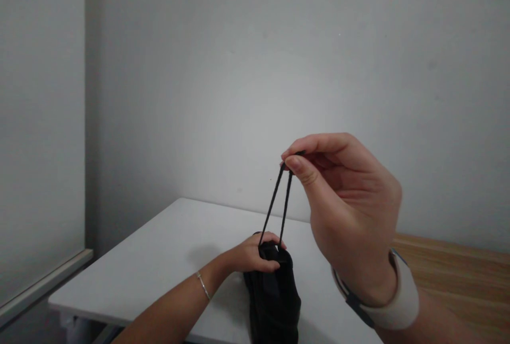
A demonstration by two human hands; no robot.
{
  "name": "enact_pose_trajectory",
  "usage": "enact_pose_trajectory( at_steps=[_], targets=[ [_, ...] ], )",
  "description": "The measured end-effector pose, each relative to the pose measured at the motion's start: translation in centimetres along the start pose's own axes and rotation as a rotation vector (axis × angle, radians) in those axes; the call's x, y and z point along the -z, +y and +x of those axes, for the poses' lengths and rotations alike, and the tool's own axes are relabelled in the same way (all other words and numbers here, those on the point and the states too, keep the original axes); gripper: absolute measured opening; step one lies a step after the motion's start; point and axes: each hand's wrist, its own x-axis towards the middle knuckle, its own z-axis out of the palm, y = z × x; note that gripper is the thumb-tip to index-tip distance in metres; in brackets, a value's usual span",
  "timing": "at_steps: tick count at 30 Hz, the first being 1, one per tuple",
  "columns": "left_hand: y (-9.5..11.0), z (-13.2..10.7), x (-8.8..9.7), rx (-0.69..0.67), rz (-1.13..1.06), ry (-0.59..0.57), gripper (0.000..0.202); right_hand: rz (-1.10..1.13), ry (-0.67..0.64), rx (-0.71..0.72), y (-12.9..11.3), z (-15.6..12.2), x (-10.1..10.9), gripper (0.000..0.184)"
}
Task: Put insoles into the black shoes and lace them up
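A black shoe (277, 301) stands on the white table, running toward the bottom edge of the view. My left hand (258, 254) is closed on its upper part, thumb on the near side and fingers reaching round the far side. High above the shoe, my right hand (350, 195) pinches a black shoelace (274, 195) between thumb and fingertips. Two strands of it run taut from the shoe up to the pinch, and a short end pokes out over the thumb. The left fingertips are partly hidden.
The white table (139, 264) reaches back to a grey wall (239, 94). A wood-grain surface (458, 275) lies at the right. On the left stands a white panel (40, 121) with a ledge along its bottom.
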Motion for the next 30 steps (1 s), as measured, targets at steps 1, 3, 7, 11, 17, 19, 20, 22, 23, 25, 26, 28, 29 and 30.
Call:
enact_pose_trajectory(
  at_steps=[1, 3, 7, 11, 17, 19, 20, 22, 23, 25, 26, 28, 29, 30],
  targets=[
    [-0.2, 0.3, 0.1, 0.005, -0.033, -0.024, 0.048, 0.0, 0.0, -0.001, 0.0, 0.2, 0.0, 0.015],
    [-0.8, 0.6, 0.4, 0.023, -0.081, -0.05, 0.047, 0.004, 0.013, -0.001, -0.1, 0.6, -0.1, 0.015],
    [-1.6, 1.0, 0.6, 0.033, -0.116, -0.077, 0.046, 0.026, 0.037, 0.011, -0.2, 1.2, -0.5, 0.013],
    [-1.3, 0.9, 0.9, 0.033, -0.114, -0.103, 0.048, 0.051, 0.029, 0.021, 0.0, 1.5, -1.0, 0.013],
    [0.5, 1.1, 1.9, 0.011, -0.026, -0.238, 0.051, 0.019, 0.068, 0.048, 2.9, 2.2, 0.3, 0.011],
    [1.7, 1.5, 2.3, 0.012, 0.003, -0.183, 0.059, -0.029, 0.075, 0.043, 4.5, 2.7, 1.3, 0.008],
    [2.6, 1.7, 2.4, -0.016, -0.001, -0.087, 0.06, -0.052, 0.08, 0.032, 5.2, 3.0, 1.8, 0.007],
    [5.3, 2.2, 2.6, -0.13, -0.026, 0.219, 0.049, -0.083, 0.091, 0.003, 6.6, 3.5, 2.7, 0.006],
    [7.0, 2.4, 2.7, -0.21, -0.018, 0.41, 0.038, -0.091, 0.098, -0.011, 7.1, 3.8, 3.1, 0.006],
    [10.9, 2.8, 2.7, -0.336, 0.086, 0.652, 0.019, -0.095, 0.108, -0.033, 7.8, 4.1, 3.6, 0.006],
    [12.7, 3.1, 2.7, -0.381, 0.173, 0.644, 0.019, -0.094, 0.106, -0.041, 7.9, 4.2, 3.7, 0.006],
    [15.8, 3.6, 2.5, -0.419, 0.334, 0.557, 0.015, -0.088, 0.092, -0.047, 7.6, 4.0, 3.6, 0.006],
    [16.9, 3.8, 2.4, -0.422, 0.413, 0.533, 0.016, -0.083, 0.082, -0.044, 7.4, 3.9, 3.4, 0.006],
    [17.7, 4.1, 2.3, -0.419, 0.467, 0.515, 0.017, -0.079, 0.071, -0.04, 7.0, 3.6, 3.2, 0.007]
  ],
)
